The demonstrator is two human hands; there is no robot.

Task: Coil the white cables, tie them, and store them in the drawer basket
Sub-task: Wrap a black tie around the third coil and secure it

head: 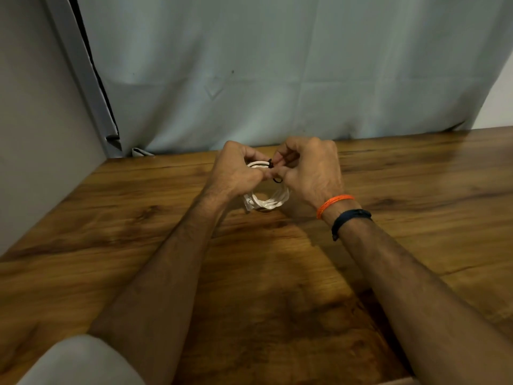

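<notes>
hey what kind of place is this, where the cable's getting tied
Probably a home desk or a makeshift recording corner: a wood-grain tabletop, a pale cloth backdrop hung behind it, and a plain wall on the left.

Your left hand covers the left arc of the coiled white cable, and your right hand covers its right arc; only the near loops below your fingers and a short far strand between them show; the black tie sits pinched between your fingertips, too small to tell whether it is knotted; both forearms are cut off by the bottom edge; the cable's connector, beneath your left fingers, is blurred.
</notes>
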